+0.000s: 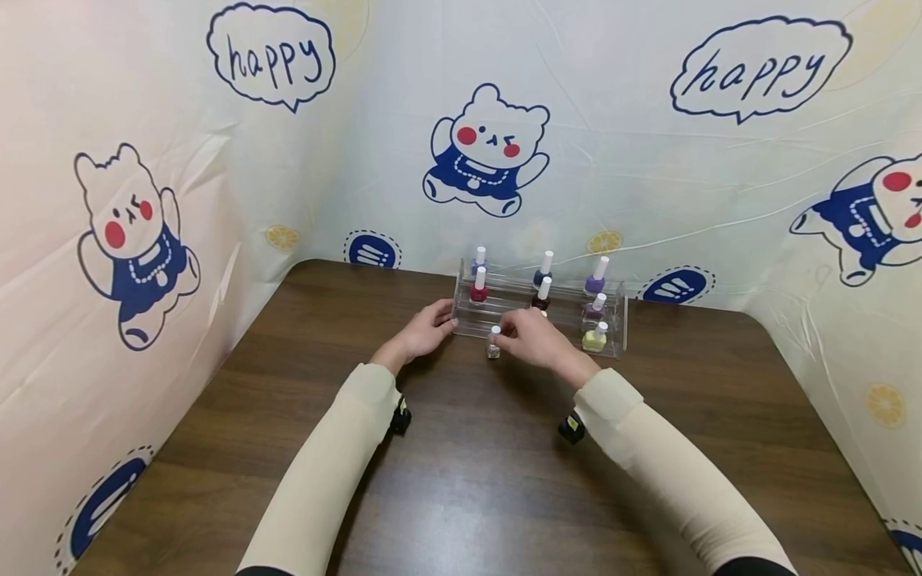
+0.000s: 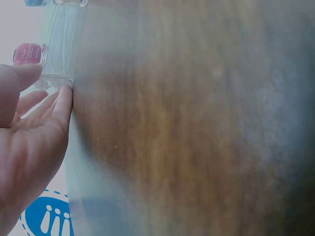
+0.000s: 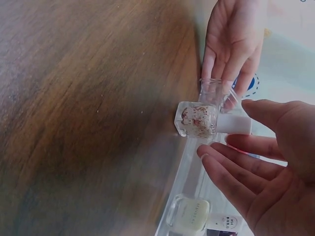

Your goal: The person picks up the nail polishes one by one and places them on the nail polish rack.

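Note:
A small bottle of clear nail polish with coppery flecks is upright at the front of the clear tiered display rack. My right hand pinches its white cap between thumb and fingers, the other fingers stretched out beside it. At the rack's left end, my left hand rests straight fingers against the side panel, its fingertips right at the lower corner. A red polish bottle stands on the rack close to that hand. Part of the front tier is hidden behind my right hand.
More bottles stand on the rack: yellow, dark purple, violet, dark brown, navy and blue. The brown wooden table runs back to a printed cloth behind the rack.

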Tool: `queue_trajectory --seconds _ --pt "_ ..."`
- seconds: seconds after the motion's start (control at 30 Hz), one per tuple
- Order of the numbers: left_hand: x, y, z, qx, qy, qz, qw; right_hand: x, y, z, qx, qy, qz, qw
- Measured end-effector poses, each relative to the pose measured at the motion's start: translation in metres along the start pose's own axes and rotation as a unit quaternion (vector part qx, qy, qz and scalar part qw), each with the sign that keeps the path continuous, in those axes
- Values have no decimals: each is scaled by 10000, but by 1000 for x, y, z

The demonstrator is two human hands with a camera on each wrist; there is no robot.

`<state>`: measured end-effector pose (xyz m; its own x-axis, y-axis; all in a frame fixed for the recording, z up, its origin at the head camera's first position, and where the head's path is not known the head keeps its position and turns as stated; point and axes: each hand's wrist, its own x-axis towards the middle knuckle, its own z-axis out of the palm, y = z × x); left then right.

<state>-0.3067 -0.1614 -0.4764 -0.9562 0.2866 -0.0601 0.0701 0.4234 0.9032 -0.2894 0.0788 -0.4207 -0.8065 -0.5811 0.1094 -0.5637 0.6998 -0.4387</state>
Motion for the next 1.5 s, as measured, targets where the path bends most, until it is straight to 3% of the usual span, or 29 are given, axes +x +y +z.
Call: queue_trajectory --seconds 0.53,0.73,1.07,1.5 --pt "-2 3 0 12 9 1 10000 3 -5 1 -10 -72 -5 10000" --pt "-2 2 0 40 27 13 10000 4 -4 5 -53 106 23 9999" --pt "0 2 0 52 32 -30 10000 6 -7 18 -185 348 503 9980" --pt "1 1 -1 69 30 -70 9999 2 -10 15 -303 289 335 9986"
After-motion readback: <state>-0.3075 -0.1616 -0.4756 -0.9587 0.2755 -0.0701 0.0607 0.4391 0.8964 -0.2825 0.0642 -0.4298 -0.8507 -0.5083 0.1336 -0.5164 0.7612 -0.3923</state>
